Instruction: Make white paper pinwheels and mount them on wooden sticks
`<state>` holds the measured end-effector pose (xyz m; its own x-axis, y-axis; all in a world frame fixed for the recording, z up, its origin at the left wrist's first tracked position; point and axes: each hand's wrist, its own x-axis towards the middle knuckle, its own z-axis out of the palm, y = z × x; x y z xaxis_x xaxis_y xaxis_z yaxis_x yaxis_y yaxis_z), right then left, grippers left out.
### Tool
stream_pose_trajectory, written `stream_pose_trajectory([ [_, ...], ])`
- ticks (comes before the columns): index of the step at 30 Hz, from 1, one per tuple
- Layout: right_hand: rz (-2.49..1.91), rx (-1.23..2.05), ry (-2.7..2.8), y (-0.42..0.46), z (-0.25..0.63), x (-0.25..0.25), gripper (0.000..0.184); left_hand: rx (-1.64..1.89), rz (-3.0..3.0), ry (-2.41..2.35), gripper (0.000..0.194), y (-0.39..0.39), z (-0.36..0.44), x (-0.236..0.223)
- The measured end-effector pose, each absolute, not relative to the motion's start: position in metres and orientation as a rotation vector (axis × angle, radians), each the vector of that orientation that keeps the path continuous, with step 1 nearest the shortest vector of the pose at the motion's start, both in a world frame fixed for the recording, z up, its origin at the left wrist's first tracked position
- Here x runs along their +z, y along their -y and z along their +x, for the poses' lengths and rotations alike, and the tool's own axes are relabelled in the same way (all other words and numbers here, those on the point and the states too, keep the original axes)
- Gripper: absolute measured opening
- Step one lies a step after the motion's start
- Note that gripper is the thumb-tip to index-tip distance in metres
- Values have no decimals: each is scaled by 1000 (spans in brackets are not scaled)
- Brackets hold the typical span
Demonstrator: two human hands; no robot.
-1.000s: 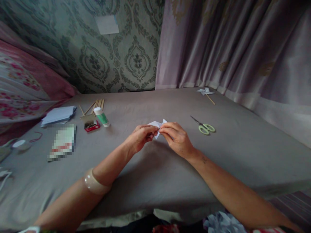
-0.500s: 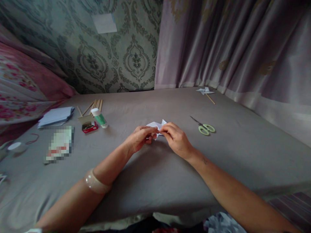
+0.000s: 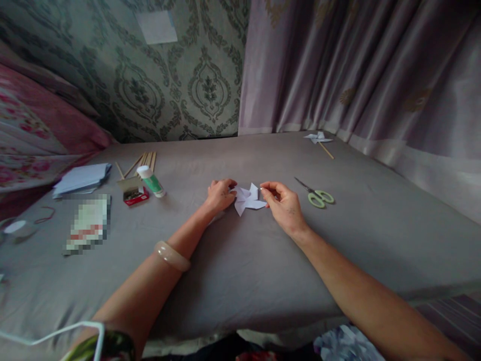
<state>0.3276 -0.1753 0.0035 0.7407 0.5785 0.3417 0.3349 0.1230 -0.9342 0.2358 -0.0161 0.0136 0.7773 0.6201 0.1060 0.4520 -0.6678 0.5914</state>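
At centre, pinwheel [image 3: 246, 197] lay folded, no stick visible — left grip [image 3: 221, 195] touched it, hold unclear; right grip [image 3: 283, 204] pinched something tiny [image 3: 261, 188].

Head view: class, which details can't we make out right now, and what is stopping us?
All in the head view:
- Left tip of the white paper pinwheel: hidden by the left hand.
- Pale speck pinched in the right hand: too small to name.
- Printing on the packet: masked by pixelation.
- Contents of the red box: too small.
- Floral cloth: cut off by the left edge.
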Motion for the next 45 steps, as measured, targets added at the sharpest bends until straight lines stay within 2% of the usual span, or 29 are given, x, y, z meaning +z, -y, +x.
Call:
stream_pose_trajectory([
  [9, -1473, 257, 774, 174, 326, 4, 20, 398, 2388, -805, 16, 17, 233, 10],
  [17, -1438, 284, 735, 178, 329, 11, 20, 609, 1725, -588, 20, 22, 224, 12],
  [26, -1523, 5, 1022, 189, 318, 26, 5, 531, 1160, -477, 25, 45, 223, 30],
  [31, -1545, -185, 1173, 192, 314, 27, 6, 523, 976, -511, 26, 54, 225, 36],
  [45, -1637, -369, 1260, 192, 312, 20, 6, 484, 943, -445, 21, 60, 230, 34],
])
